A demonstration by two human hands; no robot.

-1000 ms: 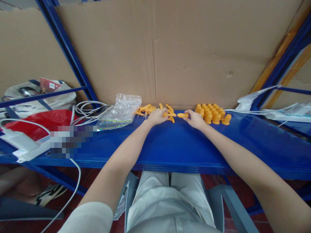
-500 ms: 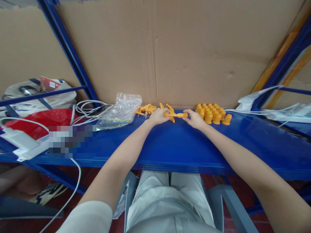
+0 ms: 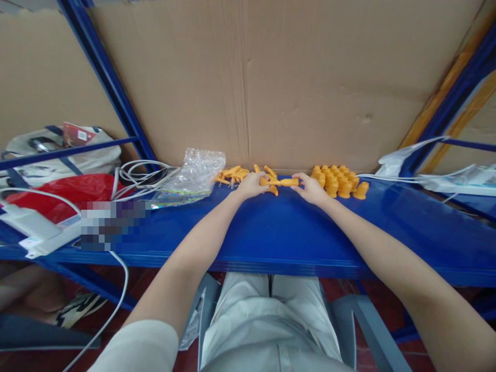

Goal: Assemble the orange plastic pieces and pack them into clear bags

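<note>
Head view: left fingers point(image 3: 259, 182) and right fingers point(image 3: 304, 179) pinch touching orange pieces point(image 3: 288, 182); clear bag point(image 3: 196, 173) beside, contents unclear.

At seven o'clock, the person is wearing a pale grey-white, short cloth sleeve point(image 3: 139, 346) around the left arm point(image 3: 197, 248). At six, pale grey-white cloth trousers point(image 3: 248, 289) are showing, with similarly pale, wrinkled cloth point(image 3: 256, 336) bunching nearest the camera. Left hand point(image 3: 251, 185) and right hand point(image 3: 312, 190) are showing bare.

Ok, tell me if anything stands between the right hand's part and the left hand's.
Nothing visible does: the right part, held by the right hand, seems to meet the left part in the left hand end to end. Loose parts lie close by.
</note>
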